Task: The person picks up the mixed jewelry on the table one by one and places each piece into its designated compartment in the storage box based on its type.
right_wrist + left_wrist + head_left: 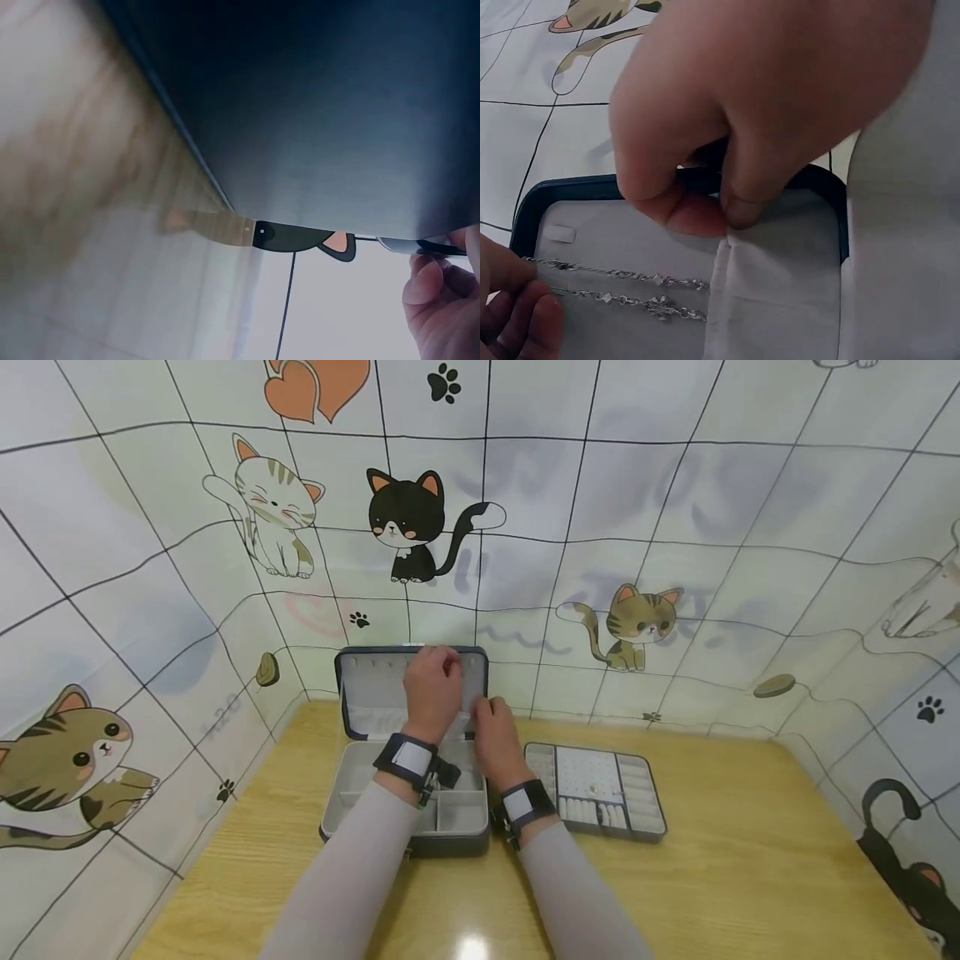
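Left hand (433, 692), fingers curled, is gripping silver link chains (660, 307) at lower left of the left-wrist frame; right hand (498, 742) is pinching the pale fabric pocket (780, 292). Stowing is apparently proceeding, next likely requiring pocket release.

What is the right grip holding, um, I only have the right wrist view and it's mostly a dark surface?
Observer: The right grip pinches the edge of a pale pocket inside the open lid.
Operator: And the left grip, what's near it?
Observer: Two strands of silver chain run between the left grip and the pocket.
Operator: Anything beside the case?
Observer: Yes, a tray with compartments lies on the table, to the case's right.
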`<state>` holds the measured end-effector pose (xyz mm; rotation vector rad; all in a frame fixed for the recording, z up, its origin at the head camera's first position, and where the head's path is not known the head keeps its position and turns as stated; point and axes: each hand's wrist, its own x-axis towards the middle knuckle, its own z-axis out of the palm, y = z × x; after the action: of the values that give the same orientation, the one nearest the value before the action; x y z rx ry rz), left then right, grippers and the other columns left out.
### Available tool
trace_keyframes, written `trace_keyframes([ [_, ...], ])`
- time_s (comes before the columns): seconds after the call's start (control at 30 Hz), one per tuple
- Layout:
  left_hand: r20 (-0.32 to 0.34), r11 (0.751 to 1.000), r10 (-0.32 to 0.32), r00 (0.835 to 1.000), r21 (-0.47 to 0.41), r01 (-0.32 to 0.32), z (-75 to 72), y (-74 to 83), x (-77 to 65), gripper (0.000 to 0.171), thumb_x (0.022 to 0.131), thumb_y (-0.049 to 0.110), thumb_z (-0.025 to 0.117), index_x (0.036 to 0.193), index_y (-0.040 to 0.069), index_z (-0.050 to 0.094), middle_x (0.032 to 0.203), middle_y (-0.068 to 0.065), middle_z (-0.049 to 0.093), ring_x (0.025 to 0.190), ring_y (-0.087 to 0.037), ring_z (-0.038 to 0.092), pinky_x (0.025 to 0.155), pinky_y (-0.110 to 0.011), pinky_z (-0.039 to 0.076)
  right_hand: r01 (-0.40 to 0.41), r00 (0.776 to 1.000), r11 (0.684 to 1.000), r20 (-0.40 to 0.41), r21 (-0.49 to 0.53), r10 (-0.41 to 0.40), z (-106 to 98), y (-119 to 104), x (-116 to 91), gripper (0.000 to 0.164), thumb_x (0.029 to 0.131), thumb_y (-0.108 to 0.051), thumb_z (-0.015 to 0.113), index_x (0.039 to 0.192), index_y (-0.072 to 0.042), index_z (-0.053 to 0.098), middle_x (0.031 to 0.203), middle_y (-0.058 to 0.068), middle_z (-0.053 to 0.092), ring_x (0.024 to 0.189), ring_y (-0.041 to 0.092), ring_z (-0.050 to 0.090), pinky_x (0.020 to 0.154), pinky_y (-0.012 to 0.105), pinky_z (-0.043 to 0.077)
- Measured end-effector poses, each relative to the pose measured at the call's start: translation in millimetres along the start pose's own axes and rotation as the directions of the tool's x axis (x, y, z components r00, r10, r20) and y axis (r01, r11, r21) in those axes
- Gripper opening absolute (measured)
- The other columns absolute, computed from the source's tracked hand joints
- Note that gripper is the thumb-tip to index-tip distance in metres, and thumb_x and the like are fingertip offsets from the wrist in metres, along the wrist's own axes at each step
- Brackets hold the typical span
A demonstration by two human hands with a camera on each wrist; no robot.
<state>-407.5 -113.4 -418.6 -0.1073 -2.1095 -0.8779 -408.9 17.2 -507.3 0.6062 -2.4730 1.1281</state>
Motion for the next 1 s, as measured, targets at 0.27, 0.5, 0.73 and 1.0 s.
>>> trace_keyframes([
  [0.27,-0.018,0.999,0.039,0.999,0.038,-0.038,2.1,1.1,-2.4,0.014,0.102,0.005,0.065,0.1,0.003,0.079,0.094,-0.015,0.078,0.087,-0.03,0.075,0.075,-0.042,0.06,-0.073,0.997,0.995,0.008,0.074,0.073,3,2,2,0.029,0.114,-0.029,0.03,0.105,-0.015,0.055,0.098,0.007,0.05,0.085,0.025,0.049,0.072,0.038,0.044],
  [0.5,0.026,0.997,0.048,0.999,0.066,-0.049,-5.6,0.9,-8.0,0.015,0.101,0.005,0.067,0.106,0.001,0.08,0.096,-0.016,0.077,0.089,-0.032,0.074,0.075,-0.042,0.06,-0.091,0.996,0.993,0.027,0.076,0.089,2,-1,-1,0.025,0.114,-0.025,0.035,0.109,-0.014,0.056,0.1,0.008,0.05,0.086,0.024,0.049,0.072,0.037,0.046],
  [0.73,0.02,0.985,0.161,0.987,0.06,-0.162,-22.5,6.2,-9.9,0.016,0.099,0.003,0.066,0.106,0.003,0.081,0.099,-0.014,0.08,0.091,-0.03,0.077,0.076,-0.044,0.061,-0.011,1.0,1.0,-0.028,0.008,0.011,-3,1,-2,0.019,0.114,-0.022,0.041,0.109,-0.013,0.058,0.099,0.008,0.052,0.086,0.023,0.052,0.071,0.037,0.048],
  [1.0,0.071,0.981,0.081,0.994,0.172,-0.093,-62.5,-12.7,-18.8,0.017,0.096,0.005,0.066,0.104,0.005,0.081,0.097,-0.013,0.081,0.088,-0.032,0.077,0.076,-0.047,0.059,0.02,0.999,0.999,-0.049,-0.042,-0.022,-12,5,-7,0.014,0.113,-0.017,0.047,0.111,-0.01,0.059,0.101,0.011,0.054,0.087,0.024,0.055,0.074,0.038,0.051],
])
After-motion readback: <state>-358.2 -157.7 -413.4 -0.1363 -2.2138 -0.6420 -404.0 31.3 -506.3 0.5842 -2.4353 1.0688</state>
